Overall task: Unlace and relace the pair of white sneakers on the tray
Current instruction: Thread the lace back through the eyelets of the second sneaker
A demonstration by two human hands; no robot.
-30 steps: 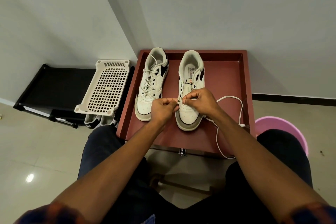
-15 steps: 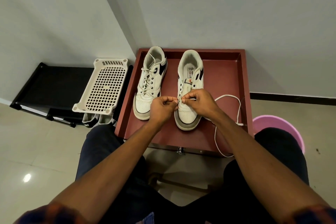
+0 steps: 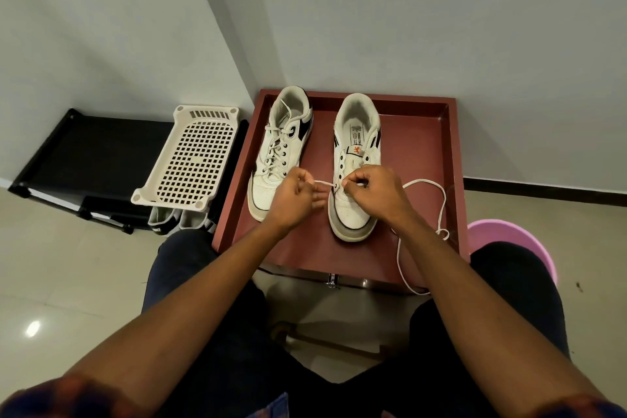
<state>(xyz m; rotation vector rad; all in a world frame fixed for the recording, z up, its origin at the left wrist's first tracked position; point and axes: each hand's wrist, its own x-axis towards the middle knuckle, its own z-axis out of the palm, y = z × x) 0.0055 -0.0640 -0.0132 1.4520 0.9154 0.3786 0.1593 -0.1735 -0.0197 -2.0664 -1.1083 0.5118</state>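
While left hand (image 3: 294, 196) and right hand (image 3: 375, 194) pinch the lace (image 3: 324, 183), its sneaker (image 3: 351, 226) lies beneath.

Left of frame I see a white perforated plastic basket (image 3: 191, 159) lying on a black rack (image 3: 91, 153), dark shoes (image 3: 163, 226) tucked below its near edge. A pink bucket (image 3: 509, 231) sits at right on the glossy tiled floor (image 3: 68, 282).
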